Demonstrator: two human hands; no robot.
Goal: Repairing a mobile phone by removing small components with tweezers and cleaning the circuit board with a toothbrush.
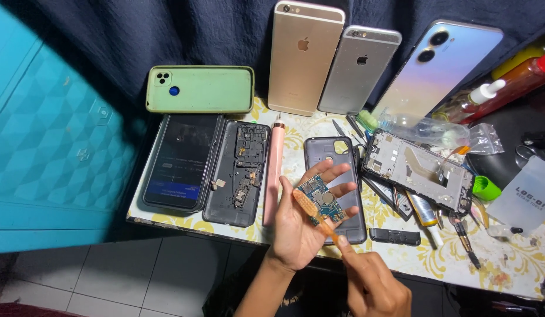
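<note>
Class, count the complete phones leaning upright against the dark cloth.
3: a gold phone, a silver-grey phone beside it, and a shiny pastel phone rightmost. Clutter may hide others.

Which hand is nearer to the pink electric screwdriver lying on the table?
Left. The left hand, holding the small circuit board, sits just right of the pink electric screwdriver. The right hand, gripping the toothbrush, is lower and farther right.

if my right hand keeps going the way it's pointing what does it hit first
Probably the circuit board lying in the left hand: the right hand points up-left along its toothbrush, whose bristles sit over that board.
</note>
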